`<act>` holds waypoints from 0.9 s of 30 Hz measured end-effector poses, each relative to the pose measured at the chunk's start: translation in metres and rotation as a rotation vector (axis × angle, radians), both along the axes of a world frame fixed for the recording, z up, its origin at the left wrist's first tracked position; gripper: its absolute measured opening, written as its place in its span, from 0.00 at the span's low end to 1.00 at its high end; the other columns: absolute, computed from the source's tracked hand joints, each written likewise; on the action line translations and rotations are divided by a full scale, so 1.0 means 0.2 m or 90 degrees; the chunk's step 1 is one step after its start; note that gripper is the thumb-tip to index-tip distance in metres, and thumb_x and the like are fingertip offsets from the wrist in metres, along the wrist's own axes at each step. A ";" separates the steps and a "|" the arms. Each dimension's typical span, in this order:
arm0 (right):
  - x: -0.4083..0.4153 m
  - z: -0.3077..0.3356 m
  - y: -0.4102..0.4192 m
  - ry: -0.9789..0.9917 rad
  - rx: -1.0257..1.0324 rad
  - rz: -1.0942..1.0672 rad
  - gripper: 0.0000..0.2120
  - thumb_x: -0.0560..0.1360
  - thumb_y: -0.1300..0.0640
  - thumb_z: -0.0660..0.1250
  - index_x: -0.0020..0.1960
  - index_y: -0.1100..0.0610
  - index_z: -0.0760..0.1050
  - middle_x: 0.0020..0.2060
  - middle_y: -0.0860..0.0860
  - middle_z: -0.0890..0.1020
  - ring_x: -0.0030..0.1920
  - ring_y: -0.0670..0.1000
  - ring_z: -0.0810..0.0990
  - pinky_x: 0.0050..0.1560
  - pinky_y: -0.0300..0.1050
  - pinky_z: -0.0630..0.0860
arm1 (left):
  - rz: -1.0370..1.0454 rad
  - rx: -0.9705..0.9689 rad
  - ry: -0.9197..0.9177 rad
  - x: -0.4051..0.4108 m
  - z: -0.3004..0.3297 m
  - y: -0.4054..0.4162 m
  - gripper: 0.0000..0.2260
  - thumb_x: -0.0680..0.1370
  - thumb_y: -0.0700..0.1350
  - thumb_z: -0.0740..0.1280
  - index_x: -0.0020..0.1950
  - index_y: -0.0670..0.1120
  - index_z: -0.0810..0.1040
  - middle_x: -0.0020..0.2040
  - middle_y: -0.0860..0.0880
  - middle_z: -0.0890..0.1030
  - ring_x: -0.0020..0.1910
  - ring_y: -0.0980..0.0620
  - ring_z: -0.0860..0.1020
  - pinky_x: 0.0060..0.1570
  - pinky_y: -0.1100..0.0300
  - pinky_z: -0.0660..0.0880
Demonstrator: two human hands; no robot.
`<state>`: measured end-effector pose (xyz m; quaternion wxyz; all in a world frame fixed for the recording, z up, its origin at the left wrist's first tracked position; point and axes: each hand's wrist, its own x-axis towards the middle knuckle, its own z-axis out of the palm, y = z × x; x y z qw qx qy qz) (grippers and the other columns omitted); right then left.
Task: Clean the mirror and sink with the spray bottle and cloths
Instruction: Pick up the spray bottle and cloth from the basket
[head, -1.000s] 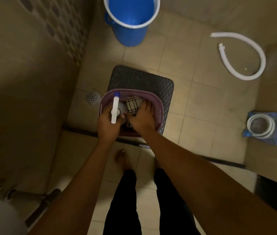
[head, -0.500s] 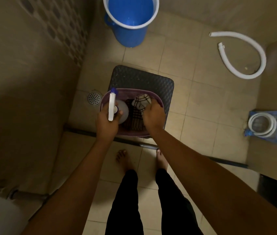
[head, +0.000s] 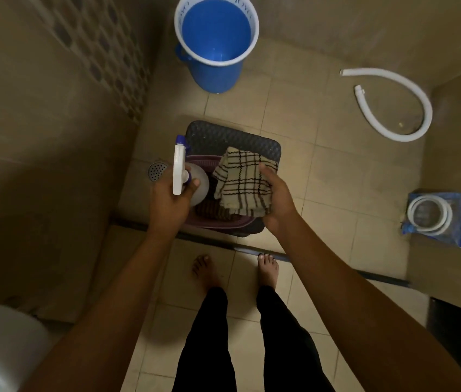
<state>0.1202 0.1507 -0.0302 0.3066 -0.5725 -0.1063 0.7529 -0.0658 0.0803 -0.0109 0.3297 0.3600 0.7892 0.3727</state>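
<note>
Now, spray bottle point(head: 188, 176): held upright above the basket, nozzle pointing away from the person.
Left hand point(head: 171, 200): fingers wrapped round the bottle's neck.
Checked cloth point(head: 242, 183): lifted over the basket, folded and draped.
Right hand point(head: 275, 200): gripping the cloth's right edge, thumb on top.
Basket point(head: 218, 222): purple, on a dark stool point(head: 232, 137), another dark cloth inside.
Bucket point(head: 216, 43): blue, on the tiled floor beyond the stool.
White hose point(head: 393, 104): curled on the floor, far right.
</note>
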 end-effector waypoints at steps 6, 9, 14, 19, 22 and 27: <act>0.05 0.14 -0.01 0.042 0.005 0.067 0.21 0.72 0.61 0.68 0.64 0.64 0.77 0.59 0.63 0.81 0.59 0.63 0.81 0.58 0.63 0.78 | -0.015 0.060 0.024 0.00 0.16 0.01 0.10 0.73 0.46 0.74 0.47 0.44 0.75 0.41 0.47 0.78 0.39 0.53 0.76 0.38 0.71 0.72; 0.07 0.24 -0.02 0.094 0.005 0.036 0.16 0.75 0.62 0.59 0.60 0.62 0.78 0.52 0.60 0.84 0.52 0.61 0.83 0.51 0.60 0.82 | 0.003 0.101 0.040 0.02 0.24 0.02 0.11 0.72 0.48 0.75 0.43 0.46 0.74 0.39 0.47 0.78 0.39 0.49 0.77 0.40 0.57 0.75; 0.11 0.45 -0.03 0.137 0.017 0.058 0.17 0.75 0.60 0.55 0.57 0.60 0.79 0.50 0.60 0.85 0.49 0.60 0.84 0.48 0.58 0.82 | 0.066 0.165 0.048 0.05 0.44 -0.01 0.13 0.72 0.50 0.75 0.42 0.44 0.75 0.35 0.41 0.78 0.36 0.42 0.77 0.39 0.48 0.76; 0.13 0.66 -0.01 0.221 0.042 0.049 0.21 0.73 0.62 0.55 0.64 0.61 0.75 0.57 0.61 0.83 0.53 0.61 0.84 0.52 0.59 0.81 | 0.192 0.213 0.000 0.10 0.74 -0.06 0.12 0.72 0.42 0.75 0.38 0.52 0.73 0.33 0.53 0.76 0.33 0.60 0.78 0.37 0.66 0.76; 0.13 0.82 0.01 0.257 0.074 0.090 0.22 0.69 0.61 0.58 0.62 0.61 0.76 0.57 0.62 0.83 0.54 0.62 0.83 0.56 0.61 0.79 | 0.248 0.274 -0.042 0.14 0.93 -0.10 0.11 0.72 0.48 0.73 0.36 0.47 0.74 0.31 0.50 0.74 0.31 0.59 0.74 0.34 0.68 0.72; 0.10 1.10 0.07 0.299 0.129 0.172 0.20 0.75 0.59 0.64 0.66 0.62 0.74 0.60 0.63 0.81 0.58 0.62 0.82 0.54 0.61 0.80 | 0.376 0.323 -0.002 0.21 1.22 -0.19 0.10 0.70 0.48 0.68 0.35 0.43 0.73 0.29 0.47 0.73 0.27 0.57 0.73 0.31 0.58 0.70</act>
